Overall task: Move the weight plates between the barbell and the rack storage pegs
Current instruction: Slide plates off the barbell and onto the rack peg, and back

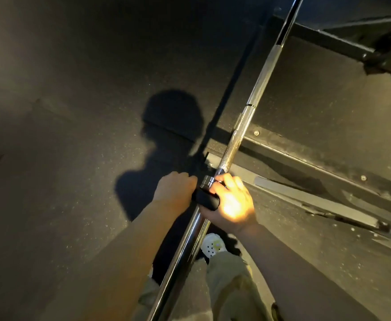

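Observation:
A chrome barbell [254,89] runs diagonally from the bottom centre to the top right, above the dark floor. A black collar clamp [207,200] sits around the bar near its shoulder ring. My right hand [231,200] grips the collar from the right, brightly lit. My left hand [176,187] holds the collar's left side with curled fingers. No weight plate shows on the visible stretch of the bar, and no storage pegs are in view.
Black rack base beams [305,156] with bolts lie on the rubber floor [74,135] to the right of the bar. My white perforated shoe [213,245] and light trousers sit below the bar. A head-and-shoulders shadow falls on the floor at the left.

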Demonstrator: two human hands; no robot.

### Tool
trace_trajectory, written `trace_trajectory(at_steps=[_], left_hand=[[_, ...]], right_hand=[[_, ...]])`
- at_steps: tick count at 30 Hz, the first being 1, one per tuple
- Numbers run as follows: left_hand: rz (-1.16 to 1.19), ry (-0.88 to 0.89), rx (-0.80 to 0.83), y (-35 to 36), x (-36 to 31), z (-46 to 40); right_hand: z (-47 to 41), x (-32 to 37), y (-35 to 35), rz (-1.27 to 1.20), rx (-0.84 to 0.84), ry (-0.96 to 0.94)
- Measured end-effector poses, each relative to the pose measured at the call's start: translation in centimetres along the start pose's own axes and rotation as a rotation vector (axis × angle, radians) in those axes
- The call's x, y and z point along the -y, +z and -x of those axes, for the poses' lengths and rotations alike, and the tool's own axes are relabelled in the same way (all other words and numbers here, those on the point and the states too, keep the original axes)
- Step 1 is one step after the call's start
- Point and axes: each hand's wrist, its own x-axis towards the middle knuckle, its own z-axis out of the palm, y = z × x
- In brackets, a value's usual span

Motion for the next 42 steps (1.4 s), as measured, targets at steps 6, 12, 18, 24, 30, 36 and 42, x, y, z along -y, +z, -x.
trace_trajectory(at_steps=[6, 12, 18, 24, 30, 36, 42], left_hand=[[-0.082, 0.163, 0.031, -0.4, 0.9, -0.6], [0.034, 0.153, 0.003, 1.0, 2.1, -1.3], [0.279, 0.061, 0.190, 2.7, 5.1, -2.8], [0.425, 0.046, 0.230, 4.3, 6.0, -3.1], [0.445, 0.086, 0.174, 4.1, 5.8, -2.5], [0.575, 0.144, 0.079, 4.9, 5.8, -1.7], [0.521, 0.321, -0.099, 4.2, 5.7, -0.5]], right_hand=[[0.3, 1.1, -0.2, 0.007, -0.045, 0.099], [-0.4, 2.3, -0.9, 0.055, 0.069, 0.186], [-3.5, 4.9, -0.8, 0.161, 0.112, 0.144], [-4.7, 6.8, -0.5, 0.340, 0.141, 0.071], [-4.0, 6.3, -0.8, 0.365, 0.087, 0.084], [-3.0, 5.7, -0.8, 0.336, -0.021, 0.112], [0.4, 1.9, -0.9, -0.029, -0.032, 0.342]])
